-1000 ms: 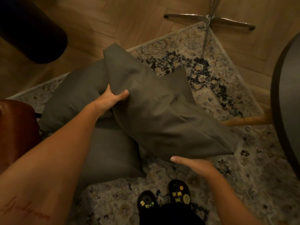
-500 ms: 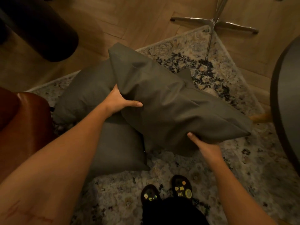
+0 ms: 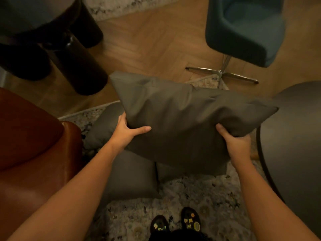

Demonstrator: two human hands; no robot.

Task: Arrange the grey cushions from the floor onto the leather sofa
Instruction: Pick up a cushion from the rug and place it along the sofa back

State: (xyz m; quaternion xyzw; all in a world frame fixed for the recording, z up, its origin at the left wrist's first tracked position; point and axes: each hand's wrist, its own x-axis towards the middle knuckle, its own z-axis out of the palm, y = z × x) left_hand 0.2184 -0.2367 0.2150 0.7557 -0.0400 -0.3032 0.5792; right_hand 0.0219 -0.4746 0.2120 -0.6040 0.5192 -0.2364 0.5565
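I hold a large grey cushion point(image 3: 180, 117) up in the air in front of me. My left hand point(image 3: 128, 132) grips its left edge, and my right hand point(image 3: 236, 141) grips its lower right corner. Below it, more grey cushions point(image 3: 132, 174) lie on the patterned rug, partly hidden by the lifted one. The brown leather sofa point(image 3: 31, 146) shows its arm and seat edge at the left, close to my left forearm.
A dark round table point(image 3: 295, 140) stands at the right. A teal swivel chair point(image 3: 243, 28) with a chrome base is at the back right, and a black stool with thick legs point(image 3: 76, 63) at the back left. My shoes point(image 3: 175, 223) stand on the rug point(image 3: 199, 206).
The cushion has risen off the pile and turned more level. My right hand moved from under its lower edge to grip its right corner. The view has tilted up.
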